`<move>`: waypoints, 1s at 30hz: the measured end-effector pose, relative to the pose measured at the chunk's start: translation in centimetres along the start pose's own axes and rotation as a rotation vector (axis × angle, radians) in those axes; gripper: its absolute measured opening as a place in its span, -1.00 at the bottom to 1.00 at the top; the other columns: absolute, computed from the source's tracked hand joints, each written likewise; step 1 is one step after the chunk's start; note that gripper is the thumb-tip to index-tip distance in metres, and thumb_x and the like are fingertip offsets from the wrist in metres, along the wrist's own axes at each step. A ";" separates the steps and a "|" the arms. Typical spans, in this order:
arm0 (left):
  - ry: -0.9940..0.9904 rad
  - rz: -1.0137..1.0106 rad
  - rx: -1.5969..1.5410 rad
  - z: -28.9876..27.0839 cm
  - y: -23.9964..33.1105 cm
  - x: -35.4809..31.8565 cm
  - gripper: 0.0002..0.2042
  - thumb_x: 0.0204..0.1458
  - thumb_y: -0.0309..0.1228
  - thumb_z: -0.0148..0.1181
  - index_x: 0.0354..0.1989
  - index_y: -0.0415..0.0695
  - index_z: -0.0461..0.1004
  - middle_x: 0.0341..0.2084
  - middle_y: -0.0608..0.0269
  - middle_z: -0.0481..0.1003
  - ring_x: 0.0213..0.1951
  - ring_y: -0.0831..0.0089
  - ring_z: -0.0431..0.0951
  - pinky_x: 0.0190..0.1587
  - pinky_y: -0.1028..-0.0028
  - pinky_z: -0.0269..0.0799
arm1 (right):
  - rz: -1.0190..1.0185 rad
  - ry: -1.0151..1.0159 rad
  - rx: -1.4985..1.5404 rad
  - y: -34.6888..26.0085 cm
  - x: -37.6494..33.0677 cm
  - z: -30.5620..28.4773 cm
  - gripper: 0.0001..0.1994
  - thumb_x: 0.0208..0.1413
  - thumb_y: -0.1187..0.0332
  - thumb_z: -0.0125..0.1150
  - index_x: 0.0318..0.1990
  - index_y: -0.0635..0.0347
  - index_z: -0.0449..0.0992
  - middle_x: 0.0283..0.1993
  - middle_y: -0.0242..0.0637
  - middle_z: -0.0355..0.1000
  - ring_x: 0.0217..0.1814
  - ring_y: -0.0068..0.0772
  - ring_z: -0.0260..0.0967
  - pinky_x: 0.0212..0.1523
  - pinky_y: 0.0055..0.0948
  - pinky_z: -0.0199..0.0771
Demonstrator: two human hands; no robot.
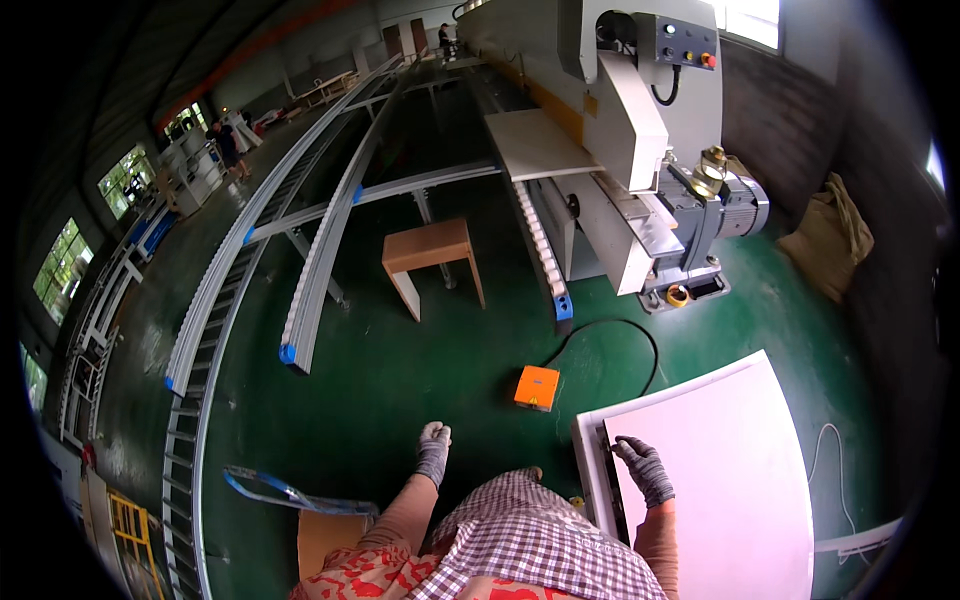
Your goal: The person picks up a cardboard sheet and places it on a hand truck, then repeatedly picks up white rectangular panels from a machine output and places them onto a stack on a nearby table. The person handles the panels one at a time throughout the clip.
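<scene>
Large grey-and-cream machine (620,150) at 1 o'clock, boxy metal housing, flat pale panel (540,143) lying on its infeed. Long roller conveyor rails (300,230) curving from 9 to 12, blue end caps. White board stack (720,470) at 4 o'clock, smooth matte faces, square edges, top sheet slightly offset. Small wooden stool (430,262) at centre, plain tan. Orange foot pedal box (537,387) below centre on green floor, black cable. Right hand (645,468), grey knit glove, fingers curled on top board's left edge. Left hand (434,452), gloved, loosely closed, holding nothing, hanging free at 6.
</scene>
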State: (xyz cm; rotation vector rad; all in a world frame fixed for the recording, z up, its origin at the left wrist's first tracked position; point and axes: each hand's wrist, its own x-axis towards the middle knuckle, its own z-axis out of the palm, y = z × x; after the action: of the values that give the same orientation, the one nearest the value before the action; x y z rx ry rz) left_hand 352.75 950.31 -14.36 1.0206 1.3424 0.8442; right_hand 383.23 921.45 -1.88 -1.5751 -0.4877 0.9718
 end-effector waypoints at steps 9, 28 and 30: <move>0.104 0.135 -0.057 5.0 3.7 5.0 -0.59 0.00 -0.38 0.15 0.01 -0.19 0.20 -0.24 0.22 0.42 -0.22 0.50 0.39 -0.11 0.47 0.31 | 0.007 -0.014 0.261 -6.3 9.6 2.8 -0.38 0.06 -0.06 0.01 0.10 0.29 0.23 0.01 -0.03 0.33 0.08 -0.15 0.27 0.10 -0.23 0.22; 0.155 0.227 -0.160 6.5 10.2 15.6 -0.61 0.01 -0.48 0.12 0.03 -0.20 0.21 -0.31 0.31 0.37 -0.29 0.58 0.31 -0.13 0.56 0.27 | 0.129 0.007 0.736 -11.8 32.6 6.9 -0.23 0.05 -0.22 -0.18 0.28 0.06 -0.15 0.34 -0.18 -0.14 0.34 -0.11 -0.16 0.26 -0.17 -0.10; 0.148 0.252 -0.192 6.7 10.9 15.9 -0.61 0.01 -0.48 0.12 0.03 -0.21 0.22 -0.28 0.30 0.37 -0.26 0.57 0.31 -0.10 0.55 0.27 | 0.131 0.019 0.803 -12.6 33.1 7.9 -0.22 0.04 -0.22 -0.16 0.28 0.05 -0.16 0.34 -0.20 -0.15 0.35 -0.13 -0.17 0.26 -0.18 -0.12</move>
State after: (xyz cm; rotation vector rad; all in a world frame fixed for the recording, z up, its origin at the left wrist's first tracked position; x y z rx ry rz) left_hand 361.40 968.32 -10.24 1.0031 1.2422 1.2348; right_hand 398.26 954.40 -0.36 -0.8901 0.0409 1.0707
